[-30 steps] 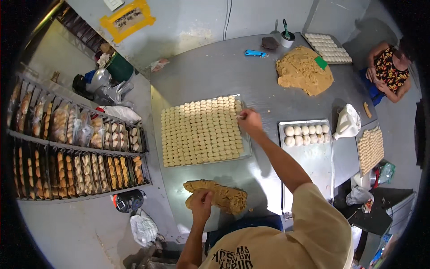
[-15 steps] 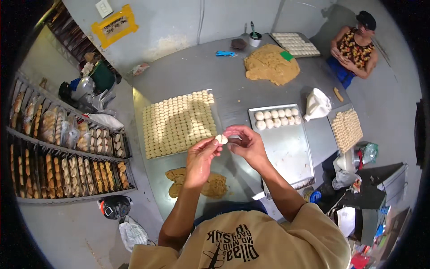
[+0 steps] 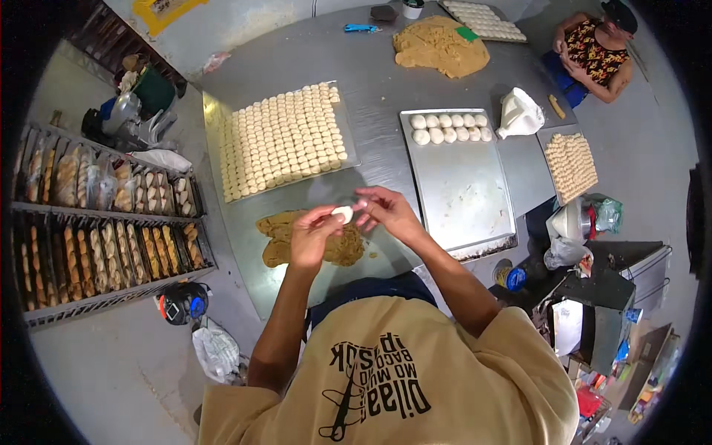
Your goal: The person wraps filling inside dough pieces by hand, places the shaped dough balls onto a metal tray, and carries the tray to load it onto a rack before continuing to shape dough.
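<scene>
My left hand (image 3: 311, 236) and my right hand (image 3: 386, 211) meet over the near edge of the steel table (image 3: 386, 81), both pinching a small pale dough piece (image 3: 343, 214). Right beneath them lies a flat brown slab of dough (image 3: 285, 236). Beyond it a tray (image 3: 215, 148) is packed with several rows of shaped dough pieces (image 3: 282, 141). To the right a second steel tray (image 3: 460, 185) carries two short rows of round dough balls (image 3: 449, 127) along its far end.
A big mound of dough (image 3: 439, 46) sits at the table's far end, near a seated person (image 3: 593, 52). A white jug (image 3: 518, 113), a smaller tray of pieces (image 3: 569, 165) and a rack of packed bread (image 3: 89, 222) at left surround the table.
My right hand came back from the full tray and my left hand rose off the brown slab; both now hold a dough piece together. The view has tilted nearer.
</scene>
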Demonstrator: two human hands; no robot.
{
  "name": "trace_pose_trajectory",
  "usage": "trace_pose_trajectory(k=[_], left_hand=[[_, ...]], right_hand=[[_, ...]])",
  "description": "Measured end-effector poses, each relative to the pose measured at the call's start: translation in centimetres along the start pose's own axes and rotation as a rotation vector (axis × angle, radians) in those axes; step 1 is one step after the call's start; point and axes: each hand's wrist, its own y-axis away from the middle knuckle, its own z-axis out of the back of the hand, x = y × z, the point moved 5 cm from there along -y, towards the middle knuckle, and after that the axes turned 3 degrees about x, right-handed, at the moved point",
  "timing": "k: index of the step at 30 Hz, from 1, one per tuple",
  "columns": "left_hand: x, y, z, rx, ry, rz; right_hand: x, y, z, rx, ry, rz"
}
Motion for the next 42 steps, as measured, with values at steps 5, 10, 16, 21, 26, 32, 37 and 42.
trace_pose_trajectory(k=[5,10,16,21,26,32,37,42], left_hand=[[1.7,3.1,3.9,-0.111,-0.069,-0.165],[2.5,4.9,3.7,-0.19,0.001,-0.007],[3.8,4.6,4.1,-0.172,-0.11,0.063],[2.9,4.0,4.4,-0.199,-0.127,0.016],[5.2,4.4,5.8,-0.251,-0.107,0.09],[6.7,3.0,4.9,-0.172,-0.187,0.125],[7.8,2.3,4.9,-0.133,-0.215,0.148],[8.6,1.3,4.8,-0.116,-0.256,0.171]], right_hand=[[-9.9,0.5,2.3,0.163,1.166,0.416],[-12.7,0.4,1.9,0.162,1.175,0.44],[-13.4,0.9,1.5,0.224,1.22,0.502],[-12.8,3.4,6.1,-0.148,0.992,0.15],[-12.4,5.8,5.9,-0.069,0.865,-0.181],[-13.7,6.6,4.7,-0.085,1.133,0.052],[-10.9,7.3,2.0,0.015,1.322,0.508],[-14.7,8.8,5.9,0.243,1.341,0.635]])
